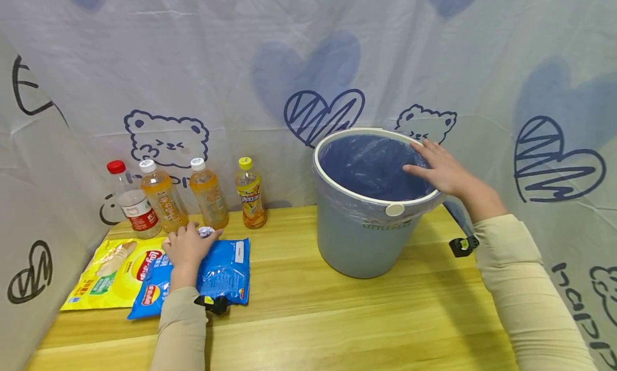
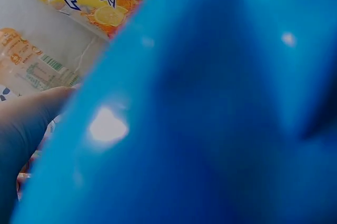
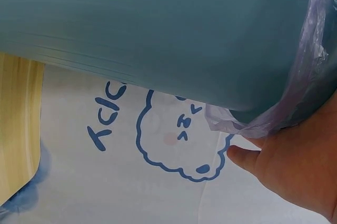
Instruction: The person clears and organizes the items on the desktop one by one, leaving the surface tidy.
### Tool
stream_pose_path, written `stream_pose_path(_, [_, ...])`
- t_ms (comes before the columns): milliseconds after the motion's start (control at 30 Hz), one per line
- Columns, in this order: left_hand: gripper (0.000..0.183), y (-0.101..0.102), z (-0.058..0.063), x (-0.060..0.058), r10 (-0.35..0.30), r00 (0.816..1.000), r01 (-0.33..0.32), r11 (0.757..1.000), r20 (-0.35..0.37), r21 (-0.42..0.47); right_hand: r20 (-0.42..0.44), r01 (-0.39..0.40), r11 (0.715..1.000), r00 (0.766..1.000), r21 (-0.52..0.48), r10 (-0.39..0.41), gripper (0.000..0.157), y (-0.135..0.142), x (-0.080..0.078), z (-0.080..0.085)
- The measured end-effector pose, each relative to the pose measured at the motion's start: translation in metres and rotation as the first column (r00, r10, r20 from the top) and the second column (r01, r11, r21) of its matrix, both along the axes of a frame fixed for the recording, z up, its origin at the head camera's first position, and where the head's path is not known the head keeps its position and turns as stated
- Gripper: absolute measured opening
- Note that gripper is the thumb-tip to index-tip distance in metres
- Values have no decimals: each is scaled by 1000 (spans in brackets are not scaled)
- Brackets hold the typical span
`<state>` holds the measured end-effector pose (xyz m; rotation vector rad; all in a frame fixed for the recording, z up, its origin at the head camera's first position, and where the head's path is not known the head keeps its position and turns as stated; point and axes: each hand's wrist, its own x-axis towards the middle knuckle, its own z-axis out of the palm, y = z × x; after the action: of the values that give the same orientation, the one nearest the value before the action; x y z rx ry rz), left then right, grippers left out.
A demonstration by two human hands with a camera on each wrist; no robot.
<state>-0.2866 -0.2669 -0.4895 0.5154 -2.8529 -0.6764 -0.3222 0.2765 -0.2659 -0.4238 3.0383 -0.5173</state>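
My left hand (image 1: 187, 248) is over a blue chip bag (image 1: 224, 272), thumb and index finger spread on either side of a small crumpled white-and-purple ball (image 1: 206, 232). Whether the fingers grip this ball I cannot tell. In the left wrist view the bag's shiny blue film (image 2: 174, 129) blocks most of the picture, and the left thumb (image 2: 45, 105) shows at its edge. My right hand (image 1: 441, 167) rests on the right rim of a grey-blue bucket (image 1: 361, 248), fingers fairly straight and thumb over the opening. A clear plastic liner (image 3: 303, 71) folds over the rim.
A yellow chip bag (image 1: 113, 274) lies partly under the blue one. Behind stand a red-capped bottle (image 1: 137, 207), two white-capped orange bottles (image 1: 164, 199) (image 1: 208, 197) and a yellow-capped bottle (image 1: 250, 194). The wooden table (image 1: 299, 328) meets a printed curtain (image 1: 241, 66).
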Motion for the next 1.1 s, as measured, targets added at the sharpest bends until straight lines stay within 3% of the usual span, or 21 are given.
stream_pose_path(733, [68,4,-4,1,-16,998,14,999,-57,-40,2,-5,1000,1000,-9,5,80,-1,3,1])
stream_pose_path(1100, [67,13,6,7,-42,993,35,997,-112,-66,-8,-12,1000,1000,-14,12,80,1,2,0])
